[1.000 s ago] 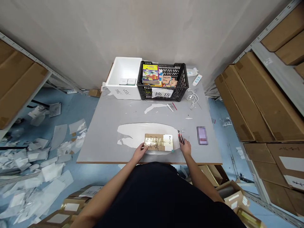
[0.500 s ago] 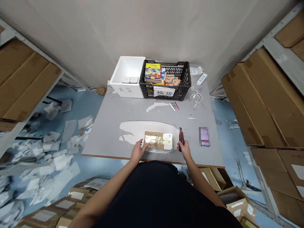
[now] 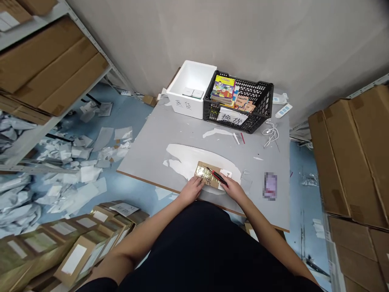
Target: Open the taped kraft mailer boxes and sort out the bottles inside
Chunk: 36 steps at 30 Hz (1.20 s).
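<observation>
Hands (image 3: 192, 190) (image 3: 234, 190) on taped cardboard parcel (image 3: 206, 174)

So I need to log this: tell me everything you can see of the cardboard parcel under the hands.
The cardboard parcel is a flat brown rectangular packet lying on a white patch on the grey table, close to the table's near edge. Shiny clear tape covers its left part over black handwriting, and a white label sits at its right end. The left hand rests on it, and a red-and-black utility knife, held in the right hand, lies across it.
</observation>
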Motion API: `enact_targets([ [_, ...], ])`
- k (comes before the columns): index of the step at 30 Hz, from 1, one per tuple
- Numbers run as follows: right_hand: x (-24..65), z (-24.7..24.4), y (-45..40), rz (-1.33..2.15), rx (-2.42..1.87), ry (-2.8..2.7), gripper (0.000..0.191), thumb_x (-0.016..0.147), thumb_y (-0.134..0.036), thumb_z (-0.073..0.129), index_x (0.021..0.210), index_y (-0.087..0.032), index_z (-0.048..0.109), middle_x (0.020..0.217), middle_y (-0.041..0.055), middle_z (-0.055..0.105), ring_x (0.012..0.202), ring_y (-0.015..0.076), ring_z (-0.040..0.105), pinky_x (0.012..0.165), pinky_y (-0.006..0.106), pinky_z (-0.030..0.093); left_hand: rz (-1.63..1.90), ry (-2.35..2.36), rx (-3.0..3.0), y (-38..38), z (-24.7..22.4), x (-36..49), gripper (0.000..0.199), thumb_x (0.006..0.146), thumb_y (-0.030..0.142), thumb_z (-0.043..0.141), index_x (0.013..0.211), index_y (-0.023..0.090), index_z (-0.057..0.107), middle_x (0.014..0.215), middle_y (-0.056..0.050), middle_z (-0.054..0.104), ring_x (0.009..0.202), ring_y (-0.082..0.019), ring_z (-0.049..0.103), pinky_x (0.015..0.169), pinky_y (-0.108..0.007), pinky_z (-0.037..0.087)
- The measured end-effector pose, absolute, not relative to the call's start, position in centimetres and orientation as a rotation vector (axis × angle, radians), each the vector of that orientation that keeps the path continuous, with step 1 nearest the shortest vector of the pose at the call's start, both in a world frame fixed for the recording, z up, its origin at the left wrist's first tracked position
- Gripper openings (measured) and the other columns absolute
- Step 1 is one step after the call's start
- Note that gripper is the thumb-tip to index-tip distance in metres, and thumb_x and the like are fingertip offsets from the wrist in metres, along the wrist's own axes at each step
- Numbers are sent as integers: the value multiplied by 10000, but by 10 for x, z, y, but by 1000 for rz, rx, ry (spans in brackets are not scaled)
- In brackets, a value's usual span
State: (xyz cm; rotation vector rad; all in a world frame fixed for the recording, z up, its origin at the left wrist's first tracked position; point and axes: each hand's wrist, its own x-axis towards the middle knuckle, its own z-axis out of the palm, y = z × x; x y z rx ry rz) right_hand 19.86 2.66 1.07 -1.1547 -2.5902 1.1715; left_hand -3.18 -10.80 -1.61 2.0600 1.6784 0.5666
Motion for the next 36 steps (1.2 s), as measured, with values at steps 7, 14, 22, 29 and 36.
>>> enact_targets([
  [7,162,17,40,931,-869,-3028,593,909,-212,501,1460,-393,374,1020,25,665,876,185,630,740,246,456,599,1687,2000,-111,-17,-29,600,811,96,494,1402,158,408,1366,-175,478,1352,-317,357,1146,-529,268],
  [14,146,21,44,771,-811,-3136,525,909,-231,483,1410,-386,466,938,25,665,801,190,617,689,244,445,640,1697,1991,-114,-21,-31,608,807,88,493,1405,147,402,1362,-172,473,1357,-314,348,1158,-520,255],
  [22,141,17,44,776,-859,-3136,432,919,-260,458,1329,-343,567,958,39,695,747,196,620,651,261,432,667,1678,1951,-112,-20,-31,583,808,98,489,1384,161,418,1342,-173,485,1357,-319,345,1149,-542,256],
  [29,141,13,51,765,-841,-3184,434,920,-254,454,1327,-348,571,970,23,707,735,191,616,637,260,392,613,1707,1988,-110,-22,-30,616,777,75,491,1384,147,415,1341,-182,466,1351,-338,332,1139,-541,259],
  [36,148,10,51,776,-854,-3170,444,910,-262,437,1324,-355,567,928,5,693,727,182,586,613,249,375,648,1699,1960,-111,-27,-31,594,792,79,484,1378,148,426,1360,-189,459,1353,-337,337,1127,-544,267],
])
